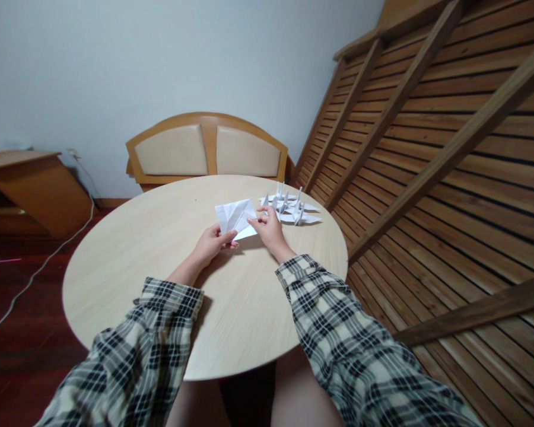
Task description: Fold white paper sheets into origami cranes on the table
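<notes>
A sheet of white origami paper (237, 216), creased and partly folded, is held up over the round table (160, 237). My left hand (214, 243) grips its lower left edge, thumb in front and fingers behind. At the paper's right edge, my right hand (269, 230) pinches it between thumb and fingers. Just beyond the right hand stand several folded white paper cranes (297, 214), grouped close together. The paper's back side is hidden from me.
A wooden headboard (209, 145) with pale panels stands behind the table. Slatted wooden boards (427, 166) lean along the right. On the left are a wooden desk (26, 190) and a white cable (48, 258) running across the dark red floor.
</notes>
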Available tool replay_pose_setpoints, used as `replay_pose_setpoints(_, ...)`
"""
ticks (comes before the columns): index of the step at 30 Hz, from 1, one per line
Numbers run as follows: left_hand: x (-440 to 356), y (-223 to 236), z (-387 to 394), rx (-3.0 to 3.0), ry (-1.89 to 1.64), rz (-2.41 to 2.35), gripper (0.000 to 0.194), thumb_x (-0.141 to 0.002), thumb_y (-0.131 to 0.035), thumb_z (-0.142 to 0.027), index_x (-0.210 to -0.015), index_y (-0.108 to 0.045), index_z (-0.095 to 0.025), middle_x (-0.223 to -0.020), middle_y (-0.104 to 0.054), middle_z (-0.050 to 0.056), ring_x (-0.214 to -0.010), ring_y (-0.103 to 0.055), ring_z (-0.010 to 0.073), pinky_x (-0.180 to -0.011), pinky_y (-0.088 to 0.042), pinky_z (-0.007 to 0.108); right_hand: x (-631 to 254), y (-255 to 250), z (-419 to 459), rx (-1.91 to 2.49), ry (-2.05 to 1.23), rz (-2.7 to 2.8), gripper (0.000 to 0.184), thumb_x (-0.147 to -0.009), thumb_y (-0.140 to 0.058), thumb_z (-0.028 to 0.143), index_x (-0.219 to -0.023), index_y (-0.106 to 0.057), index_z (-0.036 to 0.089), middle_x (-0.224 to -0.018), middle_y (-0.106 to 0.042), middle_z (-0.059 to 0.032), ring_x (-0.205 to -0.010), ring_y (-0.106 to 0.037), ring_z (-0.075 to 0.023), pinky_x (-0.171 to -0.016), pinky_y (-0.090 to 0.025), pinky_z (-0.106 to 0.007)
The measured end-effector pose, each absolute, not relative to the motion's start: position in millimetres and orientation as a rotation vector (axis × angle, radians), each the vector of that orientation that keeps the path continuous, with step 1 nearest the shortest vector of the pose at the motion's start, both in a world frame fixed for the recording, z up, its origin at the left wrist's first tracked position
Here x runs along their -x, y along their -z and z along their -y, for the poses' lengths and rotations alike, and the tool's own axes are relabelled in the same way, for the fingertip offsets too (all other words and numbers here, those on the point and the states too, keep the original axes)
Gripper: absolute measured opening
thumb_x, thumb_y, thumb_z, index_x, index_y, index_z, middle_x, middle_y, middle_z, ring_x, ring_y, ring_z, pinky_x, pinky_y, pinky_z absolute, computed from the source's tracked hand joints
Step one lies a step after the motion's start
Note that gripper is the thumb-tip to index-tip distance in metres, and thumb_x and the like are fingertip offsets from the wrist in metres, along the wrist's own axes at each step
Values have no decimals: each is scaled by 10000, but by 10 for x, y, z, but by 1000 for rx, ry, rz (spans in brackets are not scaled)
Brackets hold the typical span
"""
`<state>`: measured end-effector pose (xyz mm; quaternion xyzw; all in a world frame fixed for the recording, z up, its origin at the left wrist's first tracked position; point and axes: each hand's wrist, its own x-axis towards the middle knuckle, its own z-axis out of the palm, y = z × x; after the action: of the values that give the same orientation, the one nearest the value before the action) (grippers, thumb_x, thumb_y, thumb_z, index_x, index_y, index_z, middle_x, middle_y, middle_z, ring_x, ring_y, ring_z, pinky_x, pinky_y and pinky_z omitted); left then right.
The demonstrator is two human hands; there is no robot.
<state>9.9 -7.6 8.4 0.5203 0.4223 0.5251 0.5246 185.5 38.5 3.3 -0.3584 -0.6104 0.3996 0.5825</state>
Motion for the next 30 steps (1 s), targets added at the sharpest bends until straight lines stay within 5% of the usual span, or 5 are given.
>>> replay_pose_setpoints(4, -103, -92, 87, -1266, -1262, -1027, 210, -701, -761, -280, -838, -660, -156, -746, -656, 75, -569, -602, 149, -537, -481, 272, -1837, -18, -391, 855, -1097, 1336, 502, -709, -738, 328, -1087, -421, 235, -817, -665, -11, -733, -643, -181, -685, -500, -328)
replay_pose_setpoints(8, -106, -103, 99, -1309, -1255, -1050, 200, -699, -750, -280, -832, -670, -153, -754, -654, 79, -562, -596, 146, -539, -473, 280, -1801, -27, -353, 812, -1266, 1381, 395, -704, -745, 306, -1017, -523, 210, -909, -690, -59, -770, -652, -195, -701, -523, -348)
replay_pose_setpoints(30, -107, -97, 105, -1356, -1234, -1089, 267, -709, -742, -336, -837, -651, -121, -689, -633, 55, -527, -555, 110, -535, -498, 255, -1788, -31, -312, 808, -1188, 1485, 334, -672, -777, 309, -932, -616, 174, -908, -689, -73, -806, -639, -201, -756, -525, -365)
